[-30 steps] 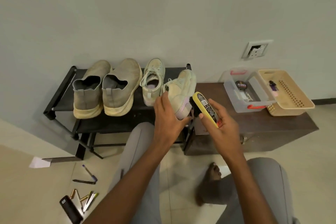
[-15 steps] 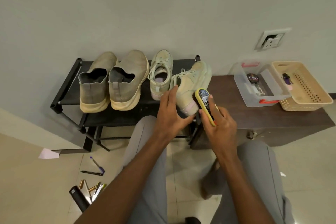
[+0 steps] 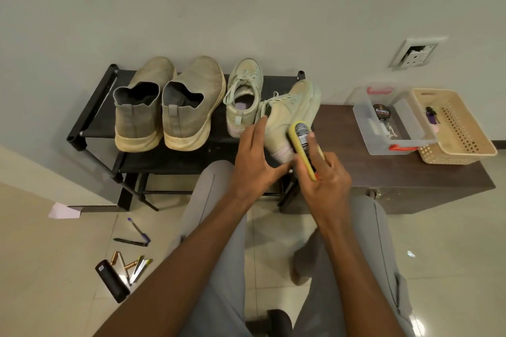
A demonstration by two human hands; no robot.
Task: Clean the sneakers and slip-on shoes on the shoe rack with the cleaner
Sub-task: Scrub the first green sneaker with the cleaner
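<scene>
Two hands at work nearest: left hand (image 3: pixel 253 157), fingers straight and spread, steadying tilted sneaker (image 3: pixel 290 115) at shoe rack's (image 3: pixel 90 115) right end; right hand (image 3: pixel 325 180), fingers curled round yellow cleaner (image 3: pixel 302 145), apparently pressing it against the heel. Behind, second sneaker (image 3: pixel 243 96) and slip-on shoes (image 3: pixel 167 107) upright on rack.

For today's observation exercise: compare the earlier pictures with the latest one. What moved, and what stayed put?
The right hand has slid the yellow cleaner down along the tilted sneaker's heel side. The left hand has loosened, its fingers now straighter against that sneaker. The slip-on shoes and other sneaker stayed on the shoe rack.
</scene>
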